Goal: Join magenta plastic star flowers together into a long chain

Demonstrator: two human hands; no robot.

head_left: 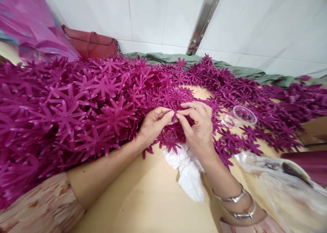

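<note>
My left hand (155, 123) and my right hand (199, 125) meet at the middle of the view, fingertips nearly touching. Thumb and forefinger of each are pinched on a magenta artificial flower (174, 118), mostly hidden by the fingers. Around and behind them lies a big heap of the same star-shaped artificial flowers (112, 117), piled highest on the left. Below my hands a crumpled white cloth (190, 178) rests on the pale table (138, 192), partly behind my right wrist.
A clear plastic cup (245, 115) lies tipped among flowers at the right. Clear plastic bagging (288, 188) spreads over the near right. At the back are a red bag (93, 44), pink plastic sheeting (28, 18), green cloth (158, 58) and a tiled wall (153, 15) with a metal strip (205, 20).
</note>
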